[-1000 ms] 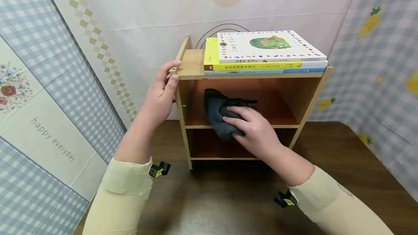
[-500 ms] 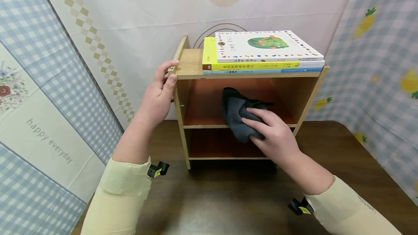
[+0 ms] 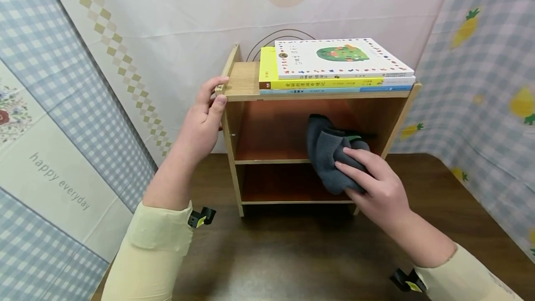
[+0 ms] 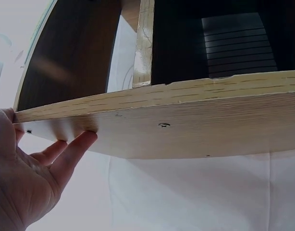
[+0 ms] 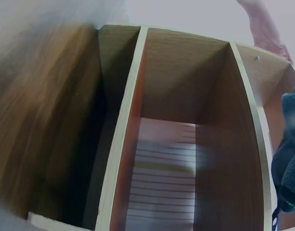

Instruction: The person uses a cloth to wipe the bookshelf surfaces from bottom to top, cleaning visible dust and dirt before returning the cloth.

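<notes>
In the head view a small wooden bookshelf (image 3: 271,161) stands in the middle. At its upper left corner, my left hand (image 3: 199,129) grips the side panel, with the index finger over the top edge and the thumb at the front. The left wrist view shows other fingers (image 4: 73,156) against the panel's outer face. My right hand (image 3: 380,189) holds a bunched dark grey cloth (image 3: 330,157) at the right part of the middle board, its lower fold hanging over the front edge. Only part of the cloth (image 5: 288,163) shows in the right wrist view.
Several books (image 3: 344,57) lie stacked on the bookshelf's top, the uppermost white with a green picture. A lower board (image 3: 292,194) sits beneath the middle one. Patterned cloth hangings (image 3: 188,13) enclose the dark wooden surface (image 3: 267,254) at back and sides.
My right hand has moved the cloth rightward along the middle board, from near its centre to near the right side panel. The left hand has kept its hold on the corner.
</notes>
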`<state>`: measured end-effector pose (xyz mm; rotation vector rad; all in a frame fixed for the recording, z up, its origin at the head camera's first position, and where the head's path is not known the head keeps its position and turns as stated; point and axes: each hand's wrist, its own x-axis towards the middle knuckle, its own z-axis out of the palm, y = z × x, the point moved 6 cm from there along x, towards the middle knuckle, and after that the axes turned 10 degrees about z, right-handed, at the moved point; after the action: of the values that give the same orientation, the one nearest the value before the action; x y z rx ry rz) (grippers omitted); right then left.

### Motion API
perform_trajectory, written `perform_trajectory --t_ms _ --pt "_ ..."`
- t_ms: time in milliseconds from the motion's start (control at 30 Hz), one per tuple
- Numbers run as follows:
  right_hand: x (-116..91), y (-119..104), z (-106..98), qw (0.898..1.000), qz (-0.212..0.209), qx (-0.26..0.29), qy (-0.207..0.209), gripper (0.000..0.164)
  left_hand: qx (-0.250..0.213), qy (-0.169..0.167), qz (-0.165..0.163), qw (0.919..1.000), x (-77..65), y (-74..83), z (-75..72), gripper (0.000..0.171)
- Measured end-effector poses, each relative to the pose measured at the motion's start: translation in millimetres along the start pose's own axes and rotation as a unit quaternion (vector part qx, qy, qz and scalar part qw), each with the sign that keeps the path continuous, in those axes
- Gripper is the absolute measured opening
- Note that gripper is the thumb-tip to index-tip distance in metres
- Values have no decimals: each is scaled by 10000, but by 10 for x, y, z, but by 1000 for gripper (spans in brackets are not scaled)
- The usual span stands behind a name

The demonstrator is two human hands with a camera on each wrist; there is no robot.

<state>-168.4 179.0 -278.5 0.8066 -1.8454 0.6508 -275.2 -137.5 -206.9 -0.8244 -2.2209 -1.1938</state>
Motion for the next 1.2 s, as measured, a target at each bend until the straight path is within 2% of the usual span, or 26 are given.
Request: perform_trajectory --t_ms 133,333,533,767,900,1000,1100,1200 --pt "-2 -57 -148 9982 -78 135 579 31 11 -19 7 10000 3 4 16 41" --pt "30 -126 -321 9922 -13 275 1215 31 -41 -7 9 10000 -1 3 16 41" --pt "19 -108 -472 9787 22 426 2006 31 -19 -3 44 10000 -4 10 10 41" --pt "-37 -9 -638 9573 430 200 2852 25 -9 -53 15 10000 -6 13 19 41" --pt "-38 44 -731 9377 788 41 3383 18 -26 -62 1 10000 -10 16 16 41" --pt "-25 106 -816 9208 1128 -128 3733 18 7 -35 1 10000 -8 17 8 41" --pt "-9 170 -907 9079 1381 -318 3945 17 25 -34 8 10000 -4 24 9 41" --pt "14 224 -972 9038 1480 -396 3996 15 6 -59 -5 10000 -5 27 15 42"
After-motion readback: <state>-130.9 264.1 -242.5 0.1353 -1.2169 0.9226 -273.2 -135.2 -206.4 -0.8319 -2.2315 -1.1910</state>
